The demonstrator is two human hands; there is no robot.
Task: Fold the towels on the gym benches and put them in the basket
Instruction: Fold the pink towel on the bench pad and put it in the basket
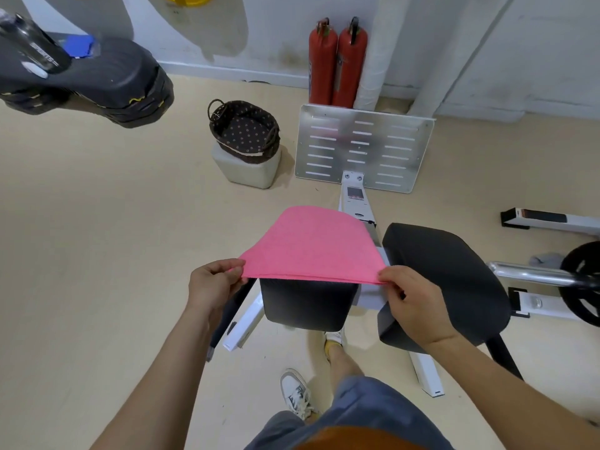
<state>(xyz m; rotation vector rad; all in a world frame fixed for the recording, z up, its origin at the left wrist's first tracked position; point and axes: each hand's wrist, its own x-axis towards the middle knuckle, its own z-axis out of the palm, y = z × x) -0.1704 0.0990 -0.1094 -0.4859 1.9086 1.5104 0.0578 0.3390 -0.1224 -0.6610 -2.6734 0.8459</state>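
A pink towel [311, 245] lies doubled over the black padded bench seat [305, 303] in the middle of the view. My left hand [214, 284] pinches its near left corner and my right hand [412, 300] pinches its near right corner, holding the near edge a little above the pad. A dark wicker basket [243, 131] with a dotted lining stands on a white block on the floor, behind and to the left of the bench. A blue cloth [79, 47] lies on a black padded bench at the upper left.
Right of the seat is a second black pad [454, 274]. A metal foot plate [363, 147] stands behind the bench, with two red fire extinguishers [337, 63] against the wall. A barbell with a black weight plate [581, 284] lies at the right. My feet are below the bench.
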